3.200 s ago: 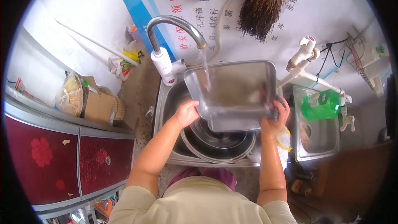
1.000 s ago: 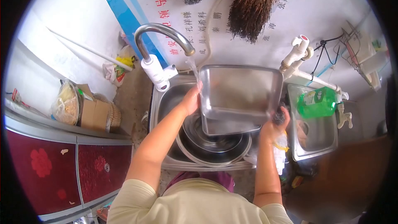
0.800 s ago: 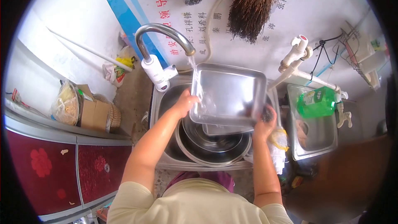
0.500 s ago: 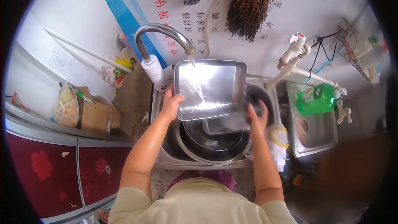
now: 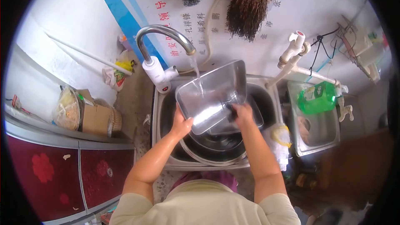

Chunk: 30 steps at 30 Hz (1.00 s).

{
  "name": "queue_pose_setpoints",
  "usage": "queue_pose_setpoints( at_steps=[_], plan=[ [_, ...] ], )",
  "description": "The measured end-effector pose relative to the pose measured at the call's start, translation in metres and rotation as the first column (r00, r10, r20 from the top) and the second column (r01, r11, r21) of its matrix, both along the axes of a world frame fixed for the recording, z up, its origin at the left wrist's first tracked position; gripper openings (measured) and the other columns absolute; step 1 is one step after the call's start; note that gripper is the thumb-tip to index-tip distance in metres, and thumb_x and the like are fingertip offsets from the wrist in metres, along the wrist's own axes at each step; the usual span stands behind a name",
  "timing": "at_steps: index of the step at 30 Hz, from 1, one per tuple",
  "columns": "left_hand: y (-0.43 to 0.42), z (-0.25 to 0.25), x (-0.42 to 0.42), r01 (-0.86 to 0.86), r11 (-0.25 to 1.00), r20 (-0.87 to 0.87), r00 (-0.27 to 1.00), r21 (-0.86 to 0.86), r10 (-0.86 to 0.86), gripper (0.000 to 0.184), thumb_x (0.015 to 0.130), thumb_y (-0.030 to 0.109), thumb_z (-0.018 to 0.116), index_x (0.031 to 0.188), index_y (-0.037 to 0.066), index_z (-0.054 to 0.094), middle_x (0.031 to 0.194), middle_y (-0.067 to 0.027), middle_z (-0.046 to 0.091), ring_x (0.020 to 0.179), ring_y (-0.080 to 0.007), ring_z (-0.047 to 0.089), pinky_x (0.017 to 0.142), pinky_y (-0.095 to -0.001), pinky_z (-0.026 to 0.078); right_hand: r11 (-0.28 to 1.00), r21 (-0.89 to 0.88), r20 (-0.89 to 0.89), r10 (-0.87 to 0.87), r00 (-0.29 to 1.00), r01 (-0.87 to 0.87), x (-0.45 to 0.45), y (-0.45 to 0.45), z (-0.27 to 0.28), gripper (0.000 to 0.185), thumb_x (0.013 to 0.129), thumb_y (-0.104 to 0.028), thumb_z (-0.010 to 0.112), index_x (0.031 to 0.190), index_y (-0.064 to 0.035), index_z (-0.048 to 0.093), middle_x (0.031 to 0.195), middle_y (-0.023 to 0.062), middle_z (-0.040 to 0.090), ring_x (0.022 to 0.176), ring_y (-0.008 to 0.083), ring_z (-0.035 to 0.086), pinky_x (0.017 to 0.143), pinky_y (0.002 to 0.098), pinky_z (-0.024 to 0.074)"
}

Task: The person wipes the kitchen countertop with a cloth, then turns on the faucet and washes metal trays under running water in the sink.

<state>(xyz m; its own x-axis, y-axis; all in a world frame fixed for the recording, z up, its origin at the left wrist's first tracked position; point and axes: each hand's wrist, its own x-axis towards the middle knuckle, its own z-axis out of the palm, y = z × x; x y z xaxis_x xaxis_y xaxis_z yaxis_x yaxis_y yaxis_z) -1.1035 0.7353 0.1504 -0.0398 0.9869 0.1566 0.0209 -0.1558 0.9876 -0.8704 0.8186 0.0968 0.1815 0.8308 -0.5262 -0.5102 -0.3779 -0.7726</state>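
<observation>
Stainless steel: held a tray (image 5: 216, 89) aslant above the sink (image 5: 274, 93), under running water; pinched its near-left edge with the left hand (image 5: 180, 124); curled the right hand (image 5: 243, 114) around a dark, blurred scrubber (image 5: 231, 107) at its right side. Had open room toward the sink's right rim, little beneath, over a second tray (image 5: 225, 127) and nested bowls (image 5: 227, 154). Had the faucet (image 5: 166, 29) just above, and a bag (image 5: 281, 152) and green bottle (image 5: 316, 98) farther right.
</observation>
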Motion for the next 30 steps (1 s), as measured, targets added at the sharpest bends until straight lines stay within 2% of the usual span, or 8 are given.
queue_pose_setpoints(
  at_steps=[4, 7, 8, 13, 15, 18, 24, 30],
  plan=[
    [-0.011, 0.011, 0.006, -0.017, 0.995, -0.125, 0.992, 0.096, 0.029, 0.061, 0.062, -0.003, 0.047, 0.122, 0.001, 0.033, 0.106, -0.0106, 0.049, 0.103, -0.0193, 0.046, 0.09, -0.0302, 0.035, 0.994, 0.093, 0.607, -0.009, 0.795, -0.059, 0.019, 0.02, 0.008, 0.032, 0.058, 0.004, 0.071, 0.087, -0.001, 0.058, 0.077, 0.0102, 0.062, 0.069, 0.0189, 0.06, 0.064, 0.0299, 0.0479],
    [-0.002, 0.005, -0.01, 0.069, 0.998, -0.064, 0.996, 0.012, -0.068, 0.058, 0.061, -0.002, 0.048, 0.118, -0.002, 0.037, 0.113, -0.0081, 0.048, 0.105, -0.0154, 0.045, 0.092, -0.0282, 0.034, 0.865, 0.346, 0.925, -0.25, 0.286, -0.363, 0.017, 0.017, 0.035, 0.03, 0.063, -0.006, 0.073, 0.088, -0.0021, 0.057, 0.077, 0.0144, 0.062, 0.065, 0.0255, 0.06, 0.063, 0.0317, 0.0474],
    [-0.001, 0.006, -0.011, 0.077, 0.997, -0.055, 0.996, 0.011, -0.076, 0.057, 0.061, -0.002, 0.047, 0.117, -0.002, 0.038, 0.113, -0.0079, 0.048, 0.105, -0.0154, 0.045, 0.092, -0.0281, 0.034, 0.849, 0.383, 0.917, -0.301, 0.263, -0.363, 0.017, 0.018, 0.037, 0.03, 0.067, -0.016, 0.073, 0.089, -0.003, 0.057, 0.079, 0.0178, 0.061, 0.067, 0.0319, 0.059, 0.065, 0.0335, 0.0469],
    [0.0, -0.003, 0.013, -0.061, 0.996, 0.09, 0.994, 0.058, 0.056, 0.059, 0.062, 0.0, 0.048, 0.119, 0.001, 0.036, 0.111, -0.0099, 0.047, 0.107, -0.0183, 0.044, 0.093, -0.0286, 0.032, 0.911, 0.212, 0.584, -0.408, 0.702, 0.353, -0.015, 0.02, -0.02, 0.035, 0.076, -0.023, 0.066, 0.089, 0.008, 0.056, 0.086, 0.0216, 0.061, 0.075, 0.0288, 0.059, 0.07, 0.0355, 0.0451],
    [-0.001, 0.0, 0.025, -0.129, 0.989, 0.17, 0.979, 0.072, 0.116, 0.056, 0.06, -0.002, 0.044, 0.116, 0.001, 0.04, 0.108, -0.0075, 0.049, 0.102, -0.0177, 0.046, 0.091, -0.0281, 0.034, 0.913, 0.1, 0.351, -0.405, 0.844, 0.396, -0.039, 0.005, -0.025, 0.033, 0.079, -0.019, 0.061, 0.094, 0.0094, 0.054, 0.09, 0.0184, 0.061, 0.079, 0.0256, 0.059, 0.072, 0.0336, 0.0445],
    [-0.007, -0.016, 0.035, -0.185, 0.973, 0.461, 0.858, -0.136, 0.227, 0.056, 0.055, -0.007, 0.04, 0.109, 0.002, 0.047, 0.099, -0.004, 0.053, 0.094, -0.0178, 0.051, 0.085, -0.0266, 0.038, 0.96, 0.032, 0.121, -0.279, 0.952, 0.278, -0.068, -0.04, 0.011, 0.03, 0.078, -0.008, 0.056, 0.104, 0.0062, 0.051, 0.098, 0.0132, 0.059, 0.087, 0.0212, 0.056, 0.078, 0.031, 0.0426],
    [0.0, -0.041, 0.035, -0.02, 0.982, 0.54, 0.833, -0.188, 0.12, 0.056, 0.056, -0.008, 0.047, 0.11, 0.004, 0.046, 0.098, -0.0035, 0.052, 0.091, -0.0175, 0.051, 0.081, -0.0284, 0.04, 0.997, 0.059, 0.122, 0.047, 0.991, -0.054, -0.073, -0.076, 0.038, 0.036, 0.077, 0.001, 0.053, 0.112, 0.0019, 0.045, 0.101, 0.0144, 0.055, 0.092, 0.0235, 0.055, 0.079, 0.0345, 0.0451],
    [0.013, 0.026, 0.006, 0.112, 0.956, 0.536, 0.842, -0.272, 0.054, 0.055, 0.062, -0.007, 0.051, 0.116, 0.002, 0.044, 0.101, -0.0071, 0.054, 0.092, -0.018, 0.054, 0.081, -0.0297, 0.043, 0.923, 0.241, 0.609, 0.097, 0.787, -0.3, -0.01, -0.047, 0.054, 0.028, 0.075, 0.003, 0.054, 0.103, 0.002, 0.052, 0.09, 0.0099, 0.062, 0.083, 0.018, 0.058, 0.077, 0.0294, 0.0438]
  ],
)
